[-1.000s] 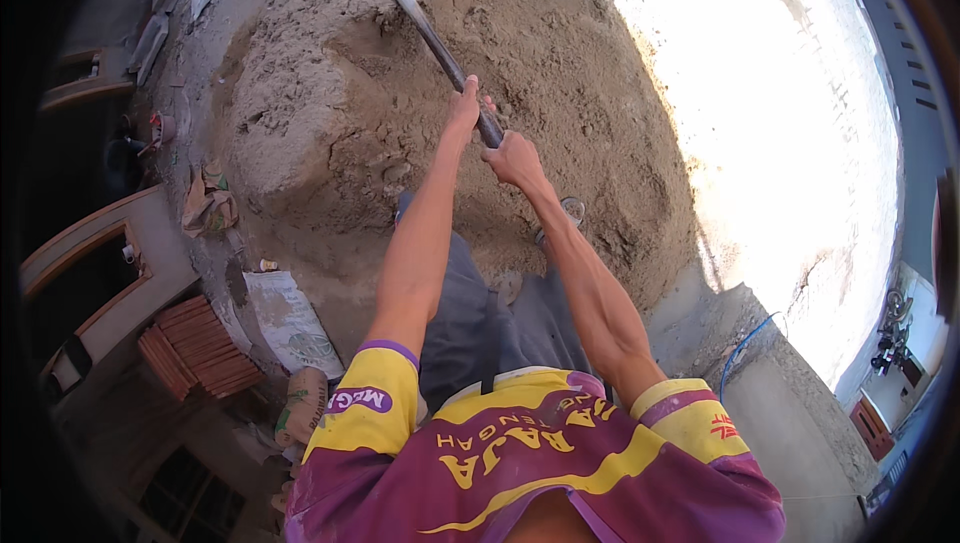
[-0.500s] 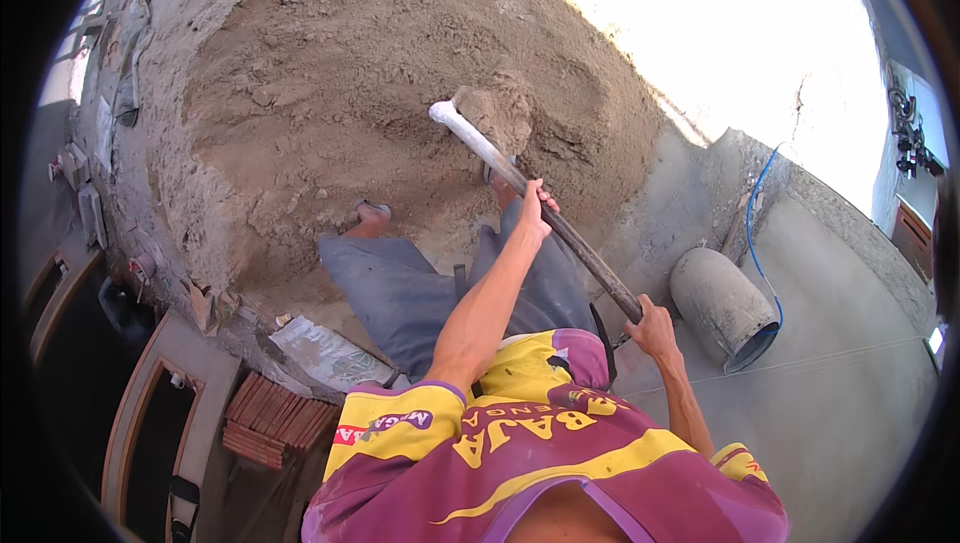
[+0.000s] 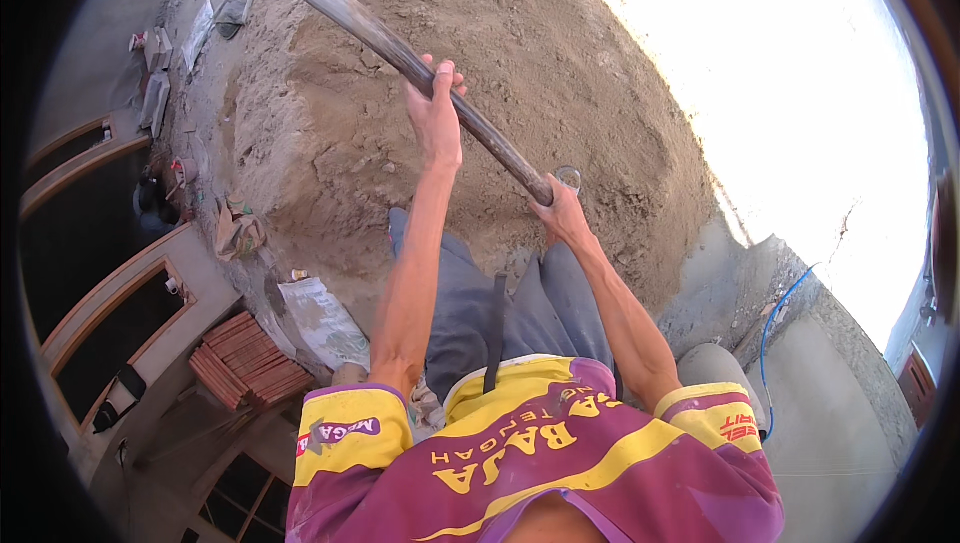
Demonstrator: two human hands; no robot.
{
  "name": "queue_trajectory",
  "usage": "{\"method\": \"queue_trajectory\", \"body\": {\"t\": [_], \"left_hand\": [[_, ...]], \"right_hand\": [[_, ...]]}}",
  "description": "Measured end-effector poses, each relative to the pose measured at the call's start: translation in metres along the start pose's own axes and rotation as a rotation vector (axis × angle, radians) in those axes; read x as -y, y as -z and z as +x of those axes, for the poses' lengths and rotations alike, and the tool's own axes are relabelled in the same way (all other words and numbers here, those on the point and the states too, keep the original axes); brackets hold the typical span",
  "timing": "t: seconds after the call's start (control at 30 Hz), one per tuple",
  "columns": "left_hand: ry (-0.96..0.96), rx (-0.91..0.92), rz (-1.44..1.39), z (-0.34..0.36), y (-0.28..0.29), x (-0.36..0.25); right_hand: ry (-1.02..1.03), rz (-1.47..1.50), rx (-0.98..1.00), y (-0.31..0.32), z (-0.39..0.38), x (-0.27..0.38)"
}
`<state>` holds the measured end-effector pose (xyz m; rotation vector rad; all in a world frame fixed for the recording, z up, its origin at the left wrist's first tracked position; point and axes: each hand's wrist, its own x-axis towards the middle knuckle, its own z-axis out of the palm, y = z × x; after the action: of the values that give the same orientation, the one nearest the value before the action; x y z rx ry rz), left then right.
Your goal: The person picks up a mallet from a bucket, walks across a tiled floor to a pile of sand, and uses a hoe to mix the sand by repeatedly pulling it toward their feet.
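Note:
A long-handled hoe (image 3: 345, 15) slants across my view, raised in front of me. Its pale head end is at the upper left, where a small part of the blade shows below the handle. My left hand (image 3: 437, 115) is closed round the middle of the handle. Lower down, near the handle's butt, my right hand (image 3: 563, 211) grips it too. Both arms reach forward. Beneath the hoe spreads a wide heap of brown sand or mortar mix (image 3: 560, 73), its surface lumpy. My legs (image 3: 465, 293) stand at the heap's near edge.
A crumpled white sack (image 3: 325, 323) and a stack of reddish tiles or bricks (image 3: 250, 361) lie at the left. Beyond them are wooden frames (image 3: 110, 308). On the right, a grey cylindrical container (image 3: 712, 367) rests beside a blue hose (image 3: 768, 328). Bright sunlight covers the far right ground.
The hoe has come up off the heap and swung to the upper left. Both hands have risen with it, the right one moving left and forward. My view has shifted too.

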<state>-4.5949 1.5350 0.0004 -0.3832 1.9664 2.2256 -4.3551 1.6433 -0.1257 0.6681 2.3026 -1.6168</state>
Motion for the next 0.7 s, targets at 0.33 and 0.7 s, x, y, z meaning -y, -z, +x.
{"method": "queue_trajectory", "body": {"t": [0.33,0.7], "left_hand": [[0.226,-0.048,0.586,0.101,0.096,0.145],[0.944,-0.211,-0.398,-0.01,0.026,0.293]], "right_hand": [[-0.1,-0.187,0.156,-0.091,0.147,0.106],[-0.417,-0.325,0.146,0.049,-0.072,0.02]]}}
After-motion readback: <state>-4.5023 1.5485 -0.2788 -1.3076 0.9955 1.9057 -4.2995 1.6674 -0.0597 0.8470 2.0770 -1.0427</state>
